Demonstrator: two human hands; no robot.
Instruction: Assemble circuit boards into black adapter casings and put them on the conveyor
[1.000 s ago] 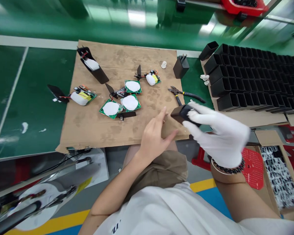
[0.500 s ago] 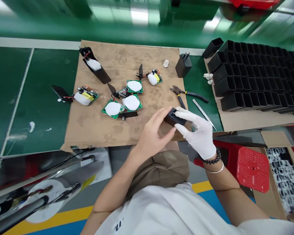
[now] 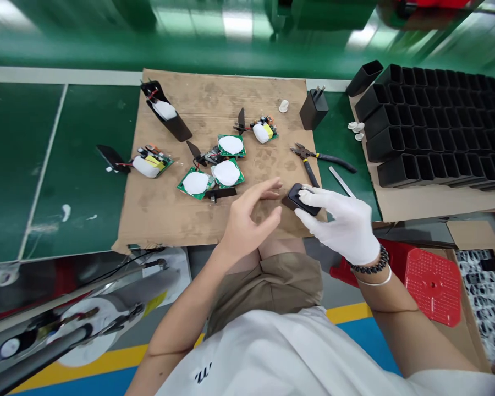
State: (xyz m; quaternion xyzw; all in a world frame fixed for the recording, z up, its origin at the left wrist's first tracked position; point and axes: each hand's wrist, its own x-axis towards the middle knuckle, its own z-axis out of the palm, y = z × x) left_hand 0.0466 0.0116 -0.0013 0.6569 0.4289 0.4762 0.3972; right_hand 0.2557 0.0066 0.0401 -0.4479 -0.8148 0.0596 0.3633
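- Released by left hand [image 3: 251, 220], now open, fingers spread beside black housing [image 3: 300, 198].
- Still gripped in gloved right hand [image 3: 347, 225], at near-right corner of cardboard [image 3: 160, 212] (possibly resting there).

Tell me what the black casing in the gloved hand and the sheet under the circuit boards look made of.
The black casing looks like moulded plastic: smooth, fairly matt, with rounded corners. The sheet looks like brown cardboard: dull, stained, with a ragged front edge.
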